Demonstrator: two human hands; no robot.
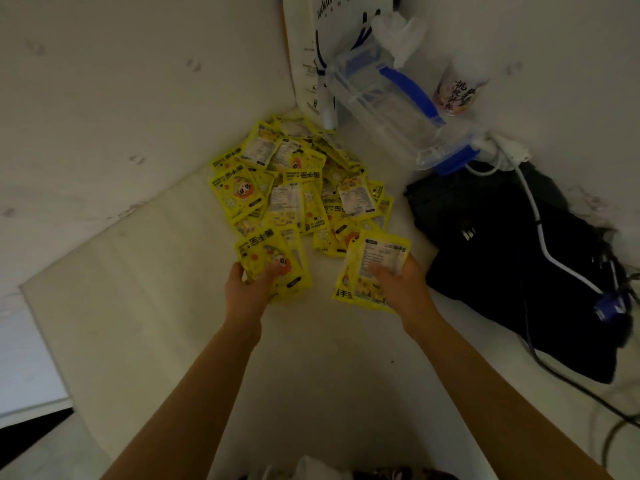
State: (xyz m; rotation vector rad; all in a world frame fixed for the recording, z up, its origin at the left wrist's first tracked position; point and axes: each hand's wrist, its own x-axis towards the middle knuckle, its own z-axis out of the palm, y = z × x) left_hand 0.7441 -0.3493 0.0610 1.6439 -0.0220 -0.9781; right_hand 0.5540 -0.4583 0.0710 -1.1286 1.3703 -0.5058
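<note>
- Surface: pale cream pad, pushed into a corner where two scuffed white walls meet; light dim
- Pile of yellow sachets heaped on the pad, tight in the corner
- Left hand: fingers curled round the left stack of sachets, cartoon face up, at the pile's near edge
- Right hand: fingers and thumb clasp the right stack, text side up, just right of the pile's near edge
- Clear plastic box with blue handle, tilted, behind the pile; white paper bag against the wall; printed cup beside the box
- Black bag right of the sachets, white cable across it
</note>
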